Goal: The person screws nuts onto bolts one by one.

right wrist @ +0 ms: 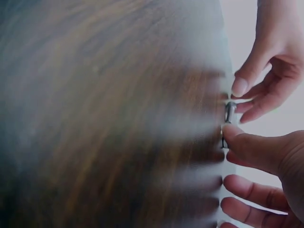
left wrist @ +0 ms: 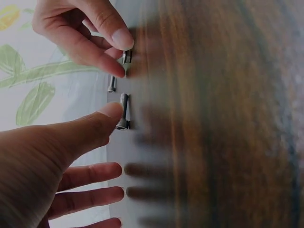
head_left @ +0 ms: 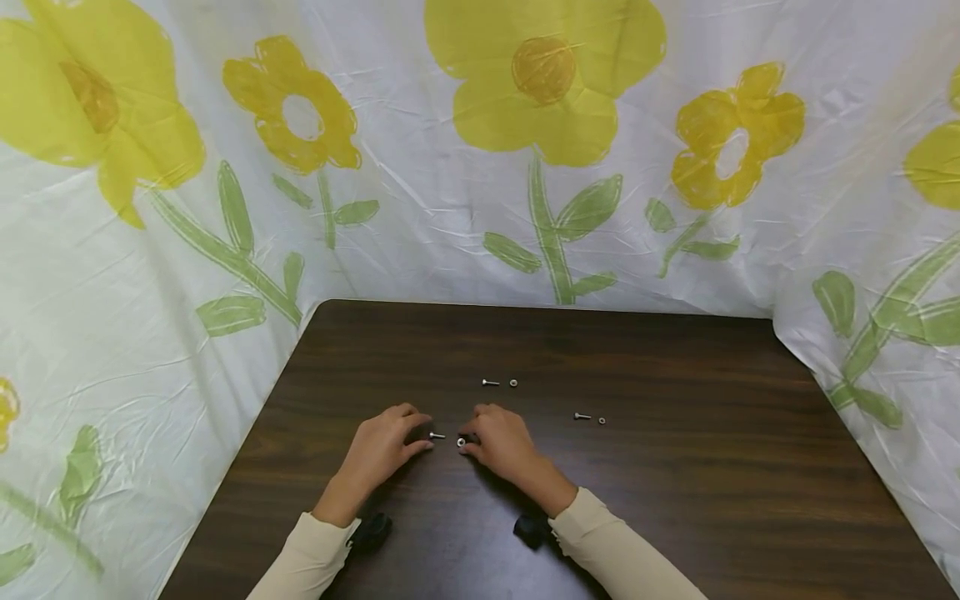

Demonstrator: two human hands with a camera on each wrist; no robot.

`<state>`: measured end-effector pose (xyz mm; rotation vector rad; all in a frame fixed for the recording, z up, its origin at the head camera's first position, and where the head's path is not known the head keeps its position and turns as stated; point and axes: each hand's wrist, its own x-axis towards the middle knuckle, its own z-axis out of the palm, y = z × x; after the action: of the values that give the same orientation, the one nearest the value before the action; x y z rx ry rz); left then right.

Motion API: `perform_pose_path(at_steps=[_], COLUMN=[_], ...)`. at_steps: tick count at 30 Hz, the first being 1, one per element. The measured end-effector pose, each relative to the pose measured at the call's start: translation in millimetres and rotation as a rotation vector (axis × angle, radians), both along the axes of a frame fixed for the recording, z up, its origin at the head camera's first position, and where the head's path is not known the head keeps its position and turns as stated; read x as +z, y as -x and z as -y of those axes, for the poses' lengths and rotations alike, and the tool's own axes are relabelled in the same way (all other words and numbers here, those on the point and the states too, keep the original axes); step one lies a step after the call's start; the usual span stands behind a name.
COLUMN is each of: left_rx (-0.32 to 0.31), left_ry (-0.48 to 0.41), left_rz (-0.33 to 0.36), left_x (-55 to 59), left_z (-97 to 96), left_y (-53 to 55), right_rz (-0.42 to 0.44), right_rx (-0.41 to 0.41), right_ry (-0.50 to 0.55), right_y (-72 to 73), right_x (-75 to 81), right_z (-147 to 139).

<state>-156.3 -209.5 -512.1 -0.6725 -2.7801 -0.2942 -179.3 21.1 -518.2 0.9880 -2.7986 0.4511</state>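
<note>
My left hand (head_left: pixel 385 446) rests at the table with thumb and fingers spread around a small metal bolt (head_left: pixel 437 436). In the left wrist view the bolt (left wrist: pixel 123 111) lies beside the thumb tip, its socket head toward me; the thumb partly overlaps it. Across from it, my right hand (head_left: pixel 501 442) has thumb and index finger at either side of a small nut (head_left: pixel 461 442), pinching it at the tabletop. The left wrist view shows that nut (left wrist: pixel 127 57) between the two fingertips. In the right wrist view the right thumb partly hides the nut.
Farther back on the dark wooden table (head_left: pixel 675 500) lie a second bolt (head_left: pixel 491 382) and nut (head_left: pixel 513 383). To the right are a third bolt (head_left: pixel 582 416) and nut (head_left: pixel 602 421). A flowered white curtain (head_left: pixel 420 217) hangs around the table's edges.
</note>
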Motion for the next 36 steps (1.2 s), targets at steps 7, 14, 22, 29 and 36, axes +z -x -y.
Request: perform_pose_path(at_steps=[7,14,22,29,36], left_rx=[-0.006,-0.016,-0.014,-0.011,-0.006], left_ry=[0.013,-0.006,-0.008,-0.025,-0.038], left_rz=[-0.013,-0.021,-0.036,-0.033,-0.045], left_x=[-3.1,-6.4,-8.3,-10.2,-12.4], left_z=[-2.2,-2.5,-3.2,-3.4,-2.7], left_y=[1.6,1.5,1.2,0.8,1.7], right_rz=[0.010,0.009,-0.037,-0.069,-0.118], right_rx=[-0.011,0.007,0.029,0.052,0.067], right_ry=[0.016,0.023,0.001,-0.021,-0.051], right_y=[1.6,2.5,2.2,0.4,1.4], right_x=[-4.1,-5.1,-5.1,-3.0,-3.8], right_z=[0.3,0.3,2.0,4.1,5.1])
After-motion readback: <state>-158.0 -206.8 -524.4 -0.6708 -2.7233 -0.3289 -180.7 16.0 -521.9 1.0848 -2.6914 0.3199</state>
